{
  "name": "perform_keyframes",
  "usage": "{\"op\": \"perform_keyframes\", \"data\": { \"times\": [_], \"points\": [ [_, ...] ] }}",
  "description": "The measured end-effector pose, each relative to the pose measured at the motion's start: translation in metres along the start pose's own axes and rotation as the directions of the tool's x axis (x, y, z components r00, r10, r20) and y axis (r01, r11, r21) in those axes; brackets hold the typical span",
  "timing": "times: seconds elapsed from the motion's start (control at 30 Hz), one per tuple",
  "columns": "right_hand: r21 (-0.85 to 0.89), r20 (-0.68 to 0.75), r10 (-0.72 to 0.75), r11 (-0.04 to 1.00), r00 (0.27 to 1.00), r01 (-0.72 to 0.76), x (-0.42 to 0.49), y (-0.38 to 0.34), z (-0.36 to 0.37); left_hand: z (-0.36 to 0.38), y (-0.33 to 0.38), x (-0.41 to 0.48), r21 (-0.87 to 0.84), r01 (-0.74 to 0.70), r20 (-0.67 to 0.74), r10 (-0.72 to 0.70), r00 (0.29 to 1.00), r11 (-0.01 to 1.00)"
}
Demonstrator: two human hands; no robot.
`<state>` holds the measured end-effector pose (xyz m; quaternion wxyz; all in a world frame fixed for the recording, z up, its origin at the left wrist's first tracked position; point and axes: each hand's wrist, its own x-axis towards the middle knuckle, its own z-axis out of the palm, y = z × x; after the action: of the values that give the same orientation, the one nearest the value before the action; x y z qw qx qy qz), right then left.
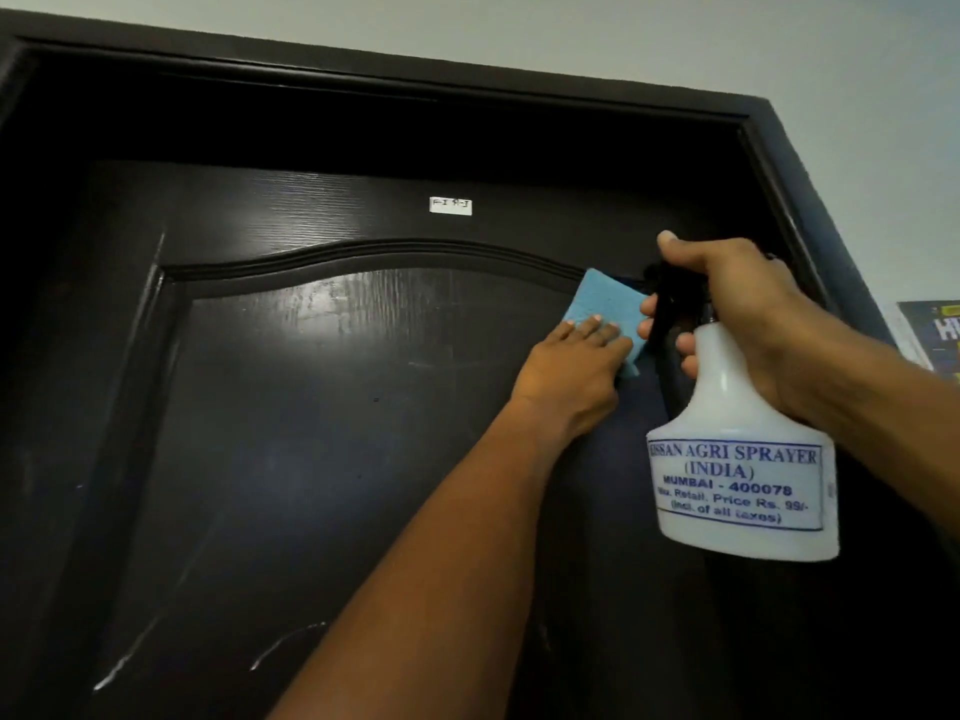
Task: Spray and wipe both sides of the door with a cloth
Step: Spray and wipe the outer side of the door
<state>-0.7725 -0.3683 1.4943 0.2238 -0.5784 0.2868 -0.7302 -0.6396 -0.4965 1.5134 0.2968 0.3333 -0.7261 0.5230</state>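
The dark door (291,200) fills my view, upright, its lower part cut off and its other side hidden. My right hand (737,304) grips the head of the white spray bottle (737,459), just right of the blue cloth (608,304). My left hand (571,366), fingers flat, presses that cloth against the upper right corner of the arched panel (363,433); most of the panel lies left and below. The black nozzle (653,278) is hard to make out against the door.

Pale wall (519,33) — colourful poster (930,335) at right edge.
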Motion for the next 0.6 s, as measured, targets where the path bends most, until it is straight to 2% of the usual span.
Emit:
{"op": "perform_keyframes", "data": {
  "times": [0.17,0.3,0.37,0.47,0.6],
  "points": [
    [-0.024,0.01,-0.003,1.0,1.0,0.003,-0.036,-0.014,0.058,-0.045,-0.073,-0.073,0.005,0.174,-0.048,-0.173,0.984,0.985],
    [-0.01,0.079,0.007,1.0,0.997,-0.006,-0.058,-0.023,0.098,-0.089,-0.142,-0.143,0.055,0.35,-0.093,-0.344,0.934,0.935],
    [-0.006,0.108,0.003,1.0,0.994,-0.003,-0.063,-0.029,0.116,-0.113,-0.175,-0.177,0.066,0.47,-0.134,-0.459,0.878,0.88],
    [0.015,0.133,-0.012,1.0,0.991,0.01,-0.068,-0.035,0.134,-0.139,-0.21,-0.218,0.023,0.67,-0.222,-0.65,0.727,0.742],
    [0.027,0.169,-0.036,0.999,0.985,0.032,-0.069,-0.039,0.143,-0.137,-0.213,-0.226,-0.042,0.737,-0.274,-0.717,0.641,0.674]
  ]
}}
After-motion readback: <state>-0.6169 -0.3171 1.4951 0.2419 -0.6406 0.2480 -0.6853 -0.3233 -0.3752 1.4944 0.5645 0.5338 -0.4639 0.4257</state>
